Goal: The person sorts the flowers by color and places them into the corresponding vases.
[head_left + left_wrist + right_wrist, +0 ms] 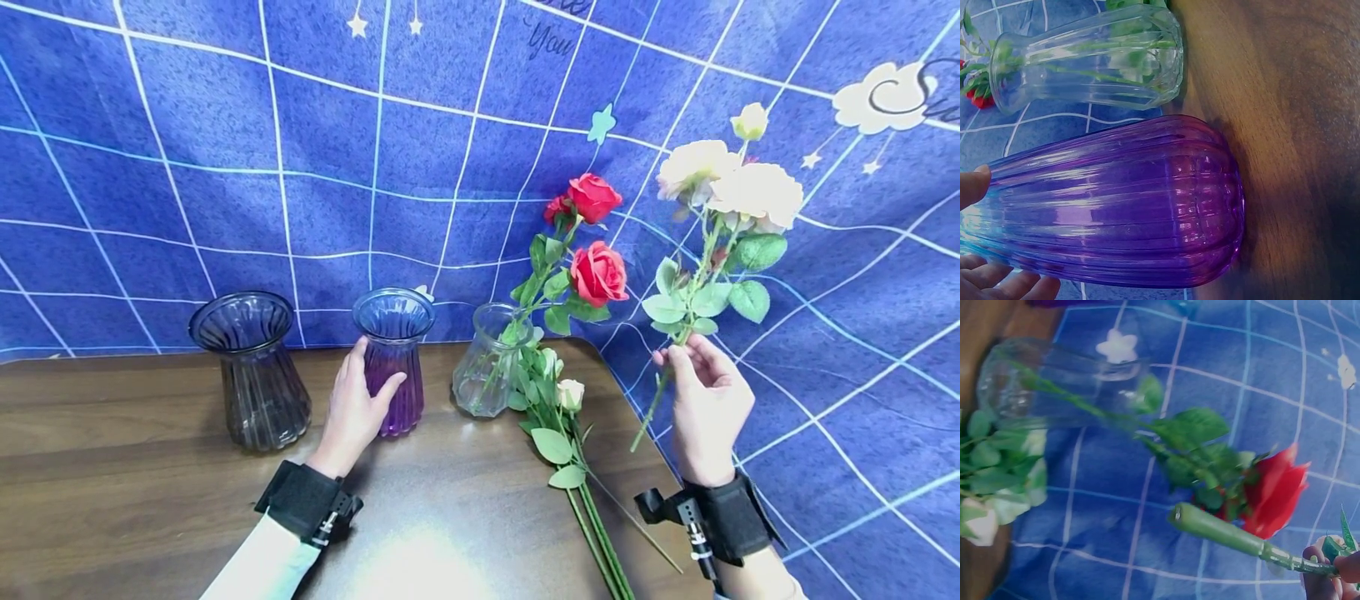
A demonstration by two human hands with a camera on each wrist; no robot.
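Left hand (354,410) curled round purple vase (393,360) on bench (135,492). Right hand (705,408) pinching cream rose stem (686,321) in fingers (1319,581), raised beside clear vase (487,362); fingertips barely visible in right wrist view.

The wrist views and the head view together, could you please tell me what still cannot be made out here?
- Right wrist view: the right hand is cut by the corner; its hold on the cream flower stem is mostly hidden.
- Left wrist view: the left hand shows only fingertips beside the purple vase.
- Head view: the stems on the table run off the bottom edge.
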